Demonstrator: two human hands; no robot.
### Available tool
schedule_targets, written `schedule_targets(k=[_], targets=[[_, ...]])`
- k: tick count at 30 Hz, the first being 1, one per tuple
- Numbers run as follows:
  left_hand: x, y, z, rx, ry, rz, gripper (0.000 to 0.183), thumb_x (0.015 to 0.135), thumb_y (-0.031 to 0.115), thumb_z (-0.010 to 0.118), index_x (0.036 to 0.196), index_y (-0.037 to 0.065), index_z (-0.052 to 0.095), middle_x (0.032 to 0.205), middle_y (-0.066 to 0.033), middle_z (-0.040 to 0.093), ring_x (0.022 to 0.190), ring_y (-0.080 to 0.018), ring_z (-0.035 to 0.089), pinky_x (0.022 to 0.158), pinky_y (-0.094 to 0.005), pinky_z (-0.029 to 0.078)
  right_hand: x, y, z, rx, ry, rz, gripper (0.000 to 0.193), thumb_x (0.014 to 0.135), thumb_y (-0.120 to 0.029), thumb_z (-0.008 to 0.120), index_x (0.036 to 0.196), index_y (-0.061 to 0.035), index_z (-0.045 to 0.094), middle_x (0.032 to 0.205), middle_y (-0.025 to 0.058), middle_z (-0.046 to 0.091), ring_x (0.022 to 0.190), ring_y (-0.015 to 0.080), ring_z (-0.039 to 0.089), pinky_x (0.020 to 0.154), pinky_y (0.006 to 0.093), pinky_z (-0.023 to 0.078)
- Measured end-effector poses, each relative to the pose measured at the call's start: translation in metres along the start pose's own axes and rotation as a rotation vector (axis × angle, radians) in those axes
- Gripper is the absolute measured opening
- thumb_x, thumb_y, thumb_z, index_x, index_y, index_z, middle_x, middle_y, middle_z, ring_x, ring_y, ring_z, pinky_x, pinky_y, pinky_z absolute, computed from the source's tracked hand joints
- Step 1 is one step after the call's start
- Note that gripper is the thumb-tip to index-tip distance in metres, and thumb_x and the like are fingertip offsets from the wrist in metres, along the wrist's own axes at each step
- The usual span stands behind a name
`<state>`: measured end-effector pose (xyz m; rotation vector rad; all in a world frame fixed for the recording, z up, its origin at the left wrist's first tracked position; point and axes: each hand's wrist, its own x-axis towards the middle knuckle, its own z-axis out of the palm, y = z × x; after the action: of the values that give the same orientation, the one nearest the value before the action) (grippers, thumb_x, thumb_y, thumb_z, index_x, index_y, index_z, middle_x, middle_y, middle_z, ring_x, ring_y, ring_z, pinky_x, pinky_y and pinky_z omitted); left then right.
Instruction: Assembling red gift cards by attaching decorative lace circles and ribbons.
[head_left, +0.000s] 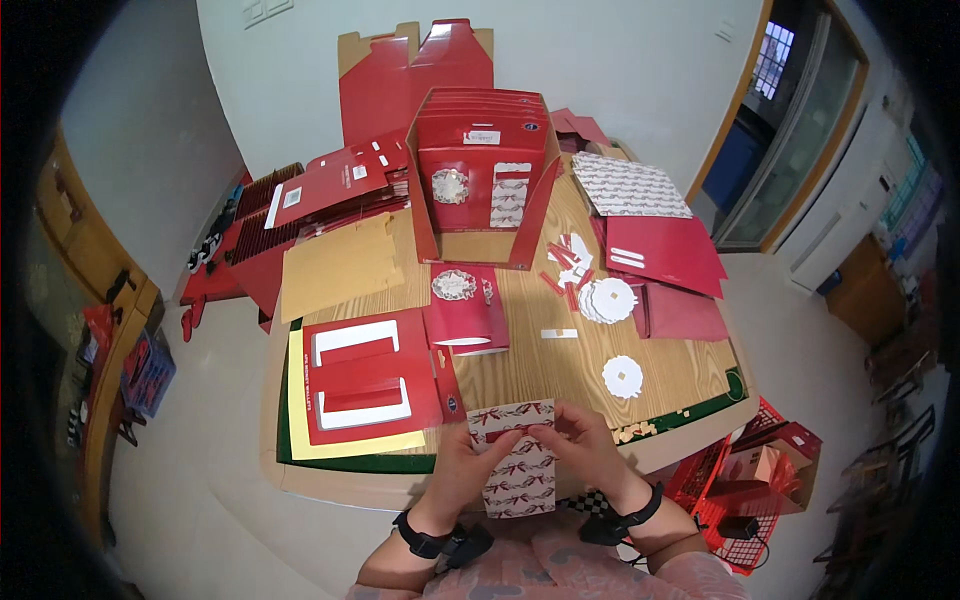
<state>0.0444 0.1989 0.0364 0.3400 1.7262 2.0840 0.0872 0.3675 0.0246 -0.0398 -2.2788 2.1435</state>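
Both hands hold a white paper envelope (520, 487) patterned with red bows and dark sprigs, upright in front of my body at the table's near edge. My left hand (465, 470) grips its left side, and my right hand (588, 452) its upper right side. The two thumbs press toward each other on a narrow red band (510, 434) across its upper part. My other fingers are mostly hidden behind the paper. Just beyond the envelope to the left lies a red printed card sheet (375, 372) with white cutouts, over a yellow sheet (415, 441).
A red display box (545, 215) stands mid-table, holding red cards. White scalloped discs (623, 377), a short white strip (559, 333) and paper scraps (572, 262) lie to the right. Patterned sheets (632, 185) rest behind red folders (665, 255). A red basket (735, 520) stands lower right.
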Motion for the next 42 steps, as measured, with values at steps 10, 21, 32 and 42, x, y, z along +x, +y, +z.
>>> schedule_targets(k=[10,21,32,42], targets=[[0.003,-0.015,-0.013,-0.058,-0.01,-0.077,0.019,0.088,0.012,0.055,0.1,-0.002,0.061,0.089,-0.0047,0.064,0.077,-0.0083,0.058,0.069,-0.022,0.047,0.001,-0.016,0.0,0.046,0.177,-0.008,0.022,0.077,-0.007,0.068,0.097,-0.0031,0.059,0.097,0.0057,0.058,0.087,0.0118,0.055,0.074,0.0256,0.045],[0.004,-0.008,-0.01,-0.048,-0.075,-0.061,0.018,0.086,0.008,0.058,0.101,-0.002,0.059,0.088,-0.004,0.064,0.077,-0.0065,0.058,0.066,-0.021,0.048,0.01,-0.024,0.0,-0.898,0.194,-0.681,0.024,0.068,-0.014,0.072,0.088,-0.0109,0.06,0.089,0.003,0.054,0.085,0.0218,0.052,0.076,0.0366,0.037],[0.002,-0.015,-0.011,-0.057,-0.09,-0.027,0.02,0.084,0.003,0.059,0.104,-0.003,0.057,0.092,-0.0057,0.064,0.079,-0.0086,0.06,0.067,-0.0213,0.05,0.009,-0.024,0.004,-0.854,0.229,-0.641,0.025,0.068,-0.012,0.072,0.089,-0.0096,0.059,0.085,0.0046,0.053,0.08,0.0223,0.052,0.074,0.0365,0.038],[0.001,-0.011,-0.016,-0.102,-0.098,-0.061,0.02,0.085,0.003,0.058,0.104,-0.003,0.058,0.093,-0.0068,0.064,0.082,-0.0098,0.059,0.073,-0.0242,0.049,0.002,-0.003,-0.008,0.131,-0.001,0.113,0.011,0.086,-0.008,0.059,0.094,-0.001,0.055,0.088,0.0007,0.06,0.079,0.0047,0.054,0.068,0.0197,0.044]])
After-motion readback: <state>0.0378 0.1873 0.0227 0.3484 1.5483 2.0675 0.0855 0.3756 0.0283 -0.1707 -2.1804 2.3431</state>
